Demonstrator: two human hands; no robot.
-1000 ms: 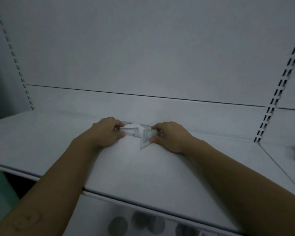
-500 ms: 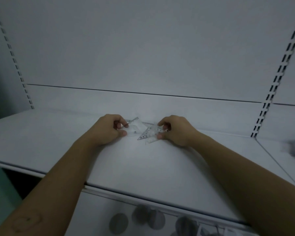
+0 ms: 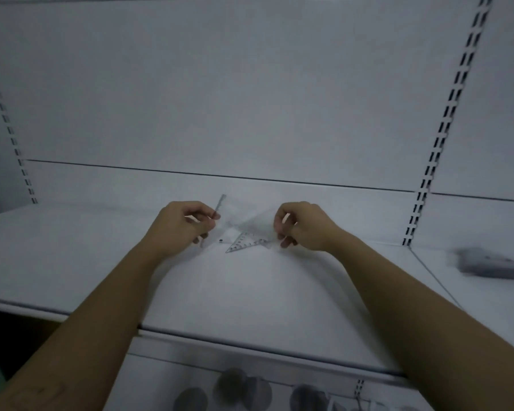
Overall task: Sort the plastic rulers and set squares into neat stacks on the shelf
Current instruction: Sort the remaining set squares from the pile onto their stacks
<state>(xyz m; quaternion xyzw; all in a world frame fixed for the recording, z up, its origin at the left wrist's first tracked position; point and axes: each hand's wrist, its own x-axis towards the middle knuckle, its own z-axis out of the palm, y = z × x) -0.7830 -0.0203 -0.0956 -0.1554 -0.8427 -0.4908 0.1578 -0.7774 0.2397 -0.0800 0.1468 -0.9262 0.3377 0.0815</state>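
Layout, left to right: our left hand (image 3: 178,228) pinches a clear ruler (image 3: 218,207), long axis tilted up toward the back panel (image 3: 250,99). Just right of it, the set square (image 3: 247,240) sits low at the shelf (image 3: 250,292), its right corner pinched by our right hand (image 3: 304,225), clearly the nearer one.

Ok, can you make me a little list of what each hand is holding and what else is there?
place: a white shelf with a white back wall
left hand: pinches a clear ruler, tilted up on its edge
right hand: pinches a clear set square, its tip pointing left
far right: a blurry grey thing, too blurred to name
neat stacks: none visible yet
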